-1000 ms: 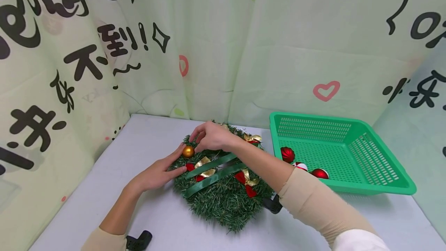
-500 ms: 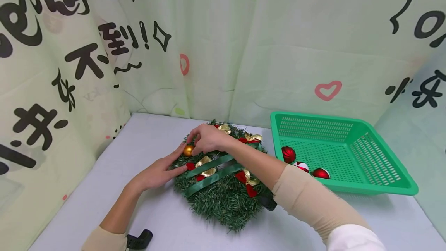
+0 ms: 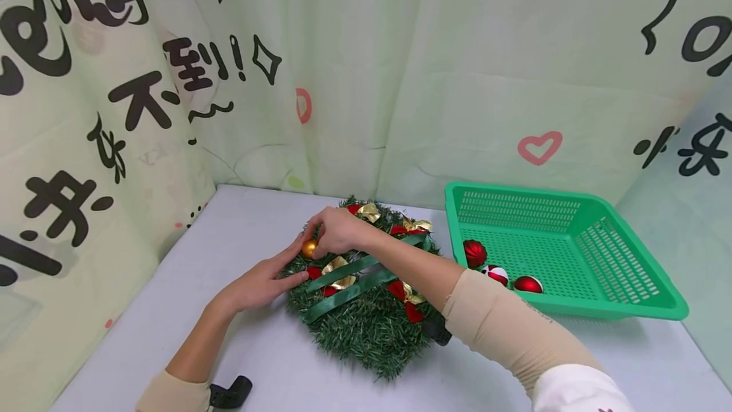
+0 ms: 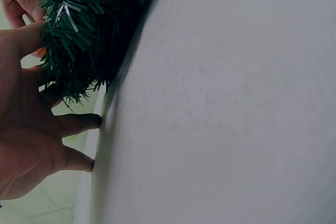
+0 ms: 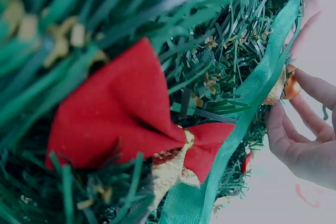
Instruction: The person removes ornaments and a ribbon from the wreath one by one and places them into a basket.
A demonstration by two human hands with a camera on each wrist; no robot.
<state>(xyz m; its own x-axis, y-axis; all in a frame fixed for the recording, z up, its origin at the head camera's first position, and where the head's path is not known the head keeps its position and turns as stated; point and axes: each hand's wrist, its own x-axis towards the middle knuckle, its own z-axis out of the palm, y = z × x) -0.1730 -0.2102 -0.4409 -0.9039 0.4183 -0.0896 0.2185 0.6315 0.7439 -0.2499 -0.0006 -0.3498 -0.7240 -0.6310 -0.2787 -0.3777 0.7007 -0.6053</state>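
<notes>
A pale table [image 3: 274, 367] fills the lower frame. A green basket [image 3: 635, 307] stands at right; a bow-trimmed wreath [image 3: 368, 336] lies at lower centre. The left hand [image 3: 258, 280], fingers outstretched, rests against its left edge; the right hand [image 3: 341, 231] pinches a gold ball [image 3: 309, 248] (upper left of the wreath).

A bushy green wreath [image 3: 366, 339], trimmed with red-and-gold bows [image 3: 338, 273] and green ribbon [image 3: 354, 292], lies on the white table [image 3: 274, 367]. At its far-left edge sits a shiny gold ball [image 3: 309, 248], pinched by the right hand [image 3: 338, 231]; the left hand [image 3: 257, 281] rests against the wreath.
</notes>
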